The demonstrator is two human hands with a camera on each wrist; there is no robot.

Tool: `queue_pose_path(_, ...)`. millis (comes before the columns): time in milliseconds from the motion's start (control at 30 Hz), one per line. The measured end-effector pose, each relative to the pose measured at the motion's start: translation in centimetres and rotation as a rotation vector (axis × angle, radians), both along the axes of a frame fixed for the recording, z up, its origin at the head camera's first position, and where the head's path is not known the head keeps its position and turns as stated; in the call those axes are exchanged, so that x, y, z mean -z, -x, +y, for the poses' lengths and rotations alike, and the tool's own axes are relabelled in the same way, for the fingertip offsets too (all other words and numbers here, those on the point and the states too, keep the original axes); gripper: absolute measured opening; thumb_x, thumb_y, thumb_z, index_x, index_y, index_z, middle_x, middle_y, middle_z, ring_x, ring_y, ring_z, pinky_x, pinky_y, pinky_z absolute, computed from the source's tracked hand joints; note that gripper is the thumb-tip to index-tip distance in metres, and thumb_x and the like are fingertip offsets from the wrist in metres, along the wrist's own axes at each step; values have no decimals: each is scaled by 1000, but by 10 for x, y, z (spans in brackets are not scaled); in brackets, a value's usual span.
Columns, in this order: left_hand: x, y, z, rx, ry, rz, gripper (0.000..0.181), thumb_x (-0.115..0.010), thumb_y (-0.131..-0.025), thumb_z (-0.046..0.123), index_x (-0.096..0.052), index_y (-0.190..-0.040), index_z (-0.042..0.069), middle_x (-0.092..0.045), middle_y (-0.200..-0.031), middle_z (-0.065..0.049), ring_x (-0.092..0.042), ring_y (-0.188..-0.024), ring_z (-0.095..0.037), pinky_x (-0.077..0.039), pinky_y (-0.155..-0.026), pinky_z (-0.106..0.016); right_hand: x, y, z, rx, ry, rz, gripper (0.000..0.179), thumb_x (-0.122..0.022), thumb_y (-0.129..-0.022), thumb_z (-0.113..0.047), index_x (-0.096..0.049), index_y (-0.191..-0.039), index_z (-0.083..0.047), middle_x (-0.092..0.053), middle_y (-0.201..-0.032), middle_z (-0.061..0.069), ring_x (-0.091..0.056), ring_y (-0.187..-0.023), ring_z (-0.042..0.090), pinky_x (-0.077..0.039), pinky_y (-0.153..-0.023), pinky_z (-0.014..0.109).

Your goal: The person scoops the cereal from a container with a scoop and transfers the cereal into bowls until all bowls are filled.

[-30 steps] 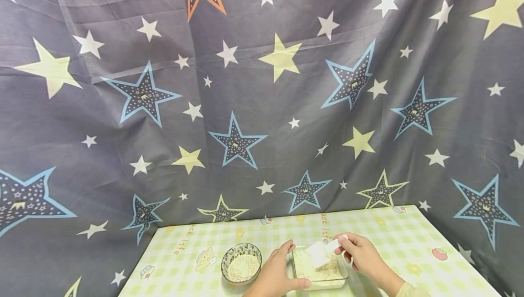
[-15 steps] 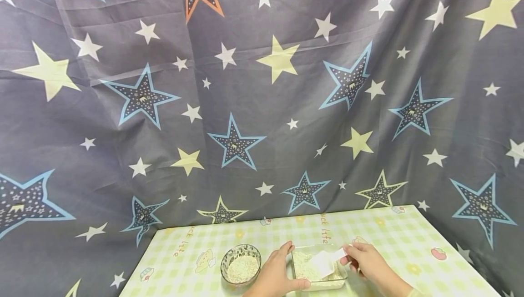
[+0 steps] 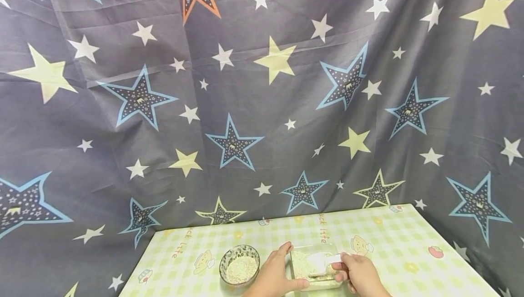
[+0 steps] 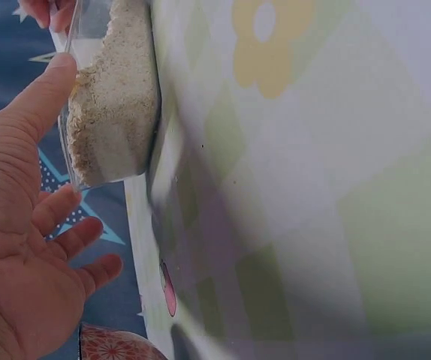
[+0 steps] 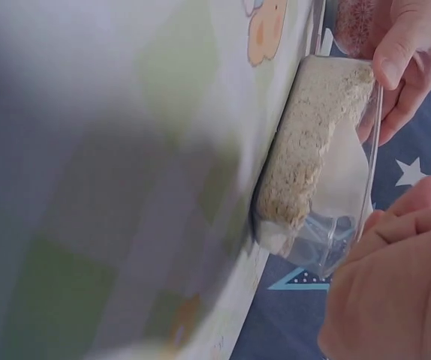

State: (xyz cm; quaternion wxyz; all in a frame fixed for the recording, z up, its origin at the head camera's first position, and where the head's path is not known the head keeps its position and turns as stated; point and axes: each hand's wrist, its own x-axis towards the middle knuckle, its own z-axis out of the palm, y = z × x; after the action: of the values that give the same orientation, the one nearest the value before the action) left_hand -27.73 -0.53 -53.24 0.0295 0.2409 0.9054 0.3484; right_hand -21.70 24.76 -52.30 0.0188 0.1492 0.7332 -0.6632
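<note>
In the head view my left hand holds a rectangular glass container at its left side, thumb on the front rim and fingers toward the back corner. The left wrist view shows the thumb on the rim and the lower fingers loosely bent. Inside the container are pale oat flakes, heaped higher on the left. My right hand pinches the short handle of a white scoop. The scoop's head is low inside the container, and through the glass in the right wrist view the scoop lies against the oats.
Left of my left hand stands a patterned bowl with more oat flakes; its outside is red in the left wrist view. A green checked cloth covers the table. Behind its far edge hangs a dark star-printed curtain.
The scoop has gone from tilted above the oats down into the container, its handle now lower and nearly level. My right hand has come down and nearer with it. The left hand keeps its hold.
</note>
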Motion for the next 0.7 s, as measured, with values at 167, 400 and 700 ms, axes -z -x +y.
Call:
queue_pose_path(167, 1, 1, 0, 5, 0, -13, 114, -93, -77, 57, -40, -162, 4, -62, -154, -8, -59, -139, -39, -52, -113, -63, 3, 1, 3, 39, 45, -23, 45, -43, -114, -25, -74, -107, 7, -70, -68, 0, -49, -50, 5, -38, -44, 19)
queue_pose_path(400, 1, 1, 0, 6, 4, -4, 114, -93, -76, 57, -40, -162, 4, -62, -154, -7, -59, -138, -39, -52, -112, -64, 10, 4, 21, 49, 290, -49, 45, -36, -116, -23, -59, -128, 14, -73, -80, -1, -51, -55, -1, -36, -45, 15)
queue_pose_path(700, 0, 0, -1, 7, 12, 28, 115, -93, -76, 59, -40, -162, 3, -62, -154, -6, -58, -139, -38, -52, -113, -63, 16, 4, 55, -147, 814, -67, 53, -27, -116, -23, -71, -91, -7, -63, -73, -8, -51, -60, -7, -41, -49, 5)
